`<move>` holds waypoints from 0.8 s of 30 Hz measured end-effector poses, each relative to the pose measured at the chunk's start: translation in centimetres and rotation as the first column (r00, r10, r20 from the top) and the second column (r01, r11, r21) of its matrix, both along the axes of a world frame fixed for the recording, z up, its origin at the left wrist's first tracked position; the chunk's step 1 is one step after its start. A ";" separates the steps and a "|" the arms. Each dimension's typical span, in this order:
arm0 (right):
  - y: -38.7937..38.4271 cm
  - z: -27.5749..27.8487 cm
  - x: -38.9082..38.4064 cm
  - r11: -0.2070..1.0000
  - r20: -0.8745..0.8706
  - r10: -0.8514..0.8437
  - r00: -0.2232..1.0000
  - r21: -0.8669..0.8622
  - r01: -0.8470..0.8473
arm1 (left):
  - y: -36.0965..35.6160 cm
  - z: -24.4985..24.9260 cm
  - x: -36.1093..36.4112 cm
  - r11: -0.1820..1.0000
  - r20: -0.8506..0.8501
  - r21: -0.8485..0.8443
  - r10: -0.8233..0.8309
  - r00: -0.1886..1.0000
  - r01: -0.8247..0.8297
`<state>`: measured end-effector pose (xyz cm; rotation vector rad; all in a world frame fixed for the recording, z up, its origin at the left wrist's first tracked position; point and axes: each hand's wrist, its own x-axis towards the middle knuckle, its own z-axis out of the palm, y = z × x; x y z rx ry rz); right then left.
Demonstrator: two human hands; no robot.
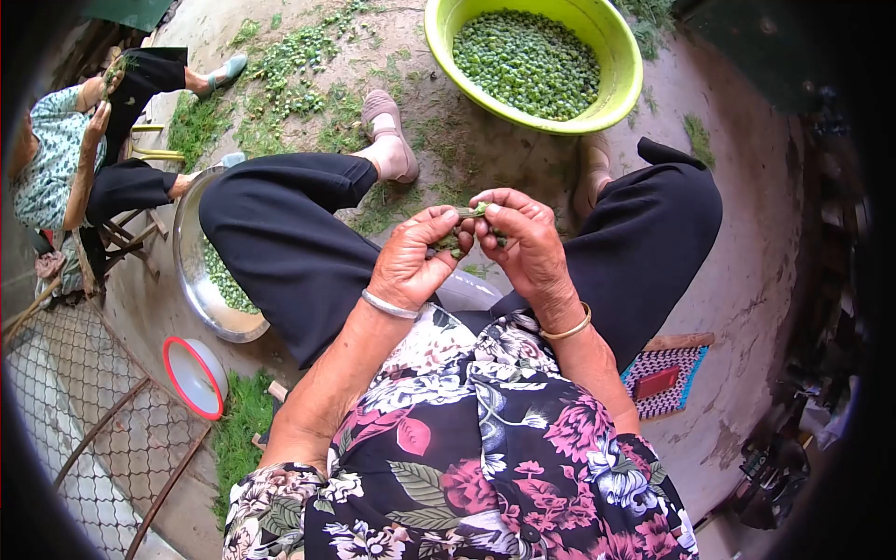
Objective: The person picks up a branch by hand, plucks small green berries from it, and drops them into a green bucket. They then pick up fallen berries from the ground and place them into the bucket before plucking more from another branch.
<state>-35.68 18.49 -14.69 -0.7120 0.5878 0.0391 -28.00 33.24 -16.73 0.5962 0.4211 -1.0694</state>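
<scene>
My left hand (411, 257) and my right hand (527, 247) meet over my lap, both with fingers closed in a pinch. Between their fingertips is a small green plant piece (481, 210) with a short pale stem. More green bits (449, 245) show tucked under the curled fingers of my left hand. Beyond my hands, a lime-green basin (623, 98) holds a heap of small round green pieces (527, 65). To the left of my knee stands a metal basin (189, 271) with similar green pieces (227, 283) in it, partly hidden by my leg.
Feathery green plants (241, 434) lie at the left, beside a white bowl (198, 378) with a red rim. Loose greens (289, 70) litter the ground ahead. A wire mesh panel (75, 401) is lower left. Another person (65, 154) sits at the left, holding a green sprig.
</scene>
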 end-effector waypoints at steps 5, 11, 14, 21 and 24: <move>-0.1 0.4 0.3 0.996 -0.013 -0.085 0.996 -0.008 0.085 | 0.0 0.5 0.3 0.998 -0.064 0.055 0.024 0.998 -0.021; -0.1 -0.7 -0.1 0.989 0.078 0.047 0.996 -0.142 -0.035 | 0.2 -0.1 0.2 0.996 -0.001 0.020 -0.082 0.997 0.082; 0.0 -0.6 -0.2 0.980 0.075 0.074 0.994 -0.189 -0.059 | 0.2 -0.4 0.1 0.997 0.019 0.004 -0.076 0.997 0.076; -0.1 -0.7 -0.2 0.993 0.063 0.042 0.997 -0.113 -0.034 | 0.1 -0.4 0.5 0.997 0.014 -0.045 -0.065 0.998 0.065; -0.5 -0.7 -0.3 0.989 0.073 -0.136 0.988 0.063 0.132 | 0.4 -0.9 0.9 0.999 -0.156 -0.013 0.032 0.987 -0.035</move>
